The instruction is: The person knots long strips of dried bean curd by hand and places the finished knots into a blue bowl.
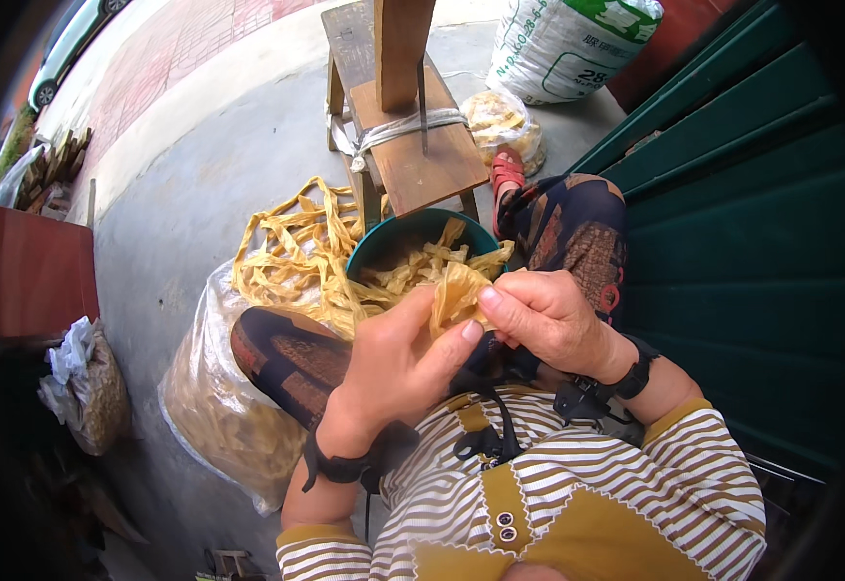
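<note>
Between my two hands, above my lap, is a crinkled yellow-tan strip, thin and translucent. My left hand pinches its near left side between thumb and fingers. On its right edge, the thumb and forefinger of my right hand are closed. Just beyond my hands stands a teal basin holding more such strips, short and rumpled. Long yellow strips lie in a tangled heap left of the basin, some draped toward the large clear plastic bag by my left knee.
A wooden bench with an upright post and a thin blade-like metal piece stands beyond the basin, bound with cloth. The large clear bag bulges at left. A smaller filled bag and a white sack stand behind. Green panels rise at right.
</note>
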`<state>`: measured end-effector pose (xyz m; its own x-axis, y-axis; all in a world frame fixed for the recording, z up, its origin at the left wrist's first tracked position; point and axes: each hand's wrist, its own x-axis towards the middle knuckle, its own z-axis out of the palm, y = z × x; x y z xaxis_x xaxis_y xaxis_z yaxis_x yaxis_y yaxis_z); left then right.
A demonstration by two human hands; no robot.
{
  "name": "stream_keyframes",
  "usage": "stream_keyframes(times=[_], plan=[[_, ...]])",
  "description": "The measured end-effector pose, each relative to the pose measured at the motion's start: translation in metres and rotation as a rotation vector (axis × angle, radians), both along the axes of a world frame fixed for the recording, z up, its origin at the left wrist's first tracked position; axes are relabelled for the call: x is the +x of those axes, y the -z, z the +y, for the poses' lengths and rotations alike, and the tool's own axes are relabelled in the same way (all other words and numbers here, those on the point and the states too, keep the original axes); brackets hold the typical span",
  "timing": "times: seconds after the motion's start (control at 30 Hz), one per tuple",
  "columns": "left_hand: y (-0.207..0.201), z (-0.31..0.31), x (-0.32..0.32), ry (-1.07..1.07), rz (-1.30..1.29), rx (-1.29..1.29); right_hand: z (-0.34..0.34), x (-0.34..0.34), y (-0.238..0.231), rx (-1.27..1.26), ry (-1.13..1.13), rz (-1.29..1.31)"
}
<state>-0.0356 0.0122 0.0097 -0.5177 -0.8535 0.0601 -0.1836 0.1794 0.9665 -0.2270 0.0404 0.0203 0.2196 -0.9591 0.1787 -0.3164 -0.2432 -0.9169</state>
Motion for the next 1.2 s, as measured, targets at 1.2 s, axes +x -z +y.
stream_keyframes(times=[1.2], plan=[[-0.028,-0.012,0.067,0.085,-0.251,-0.396,-0.044,-0.018,-0.020,1.185,-0.877,-0.234]])
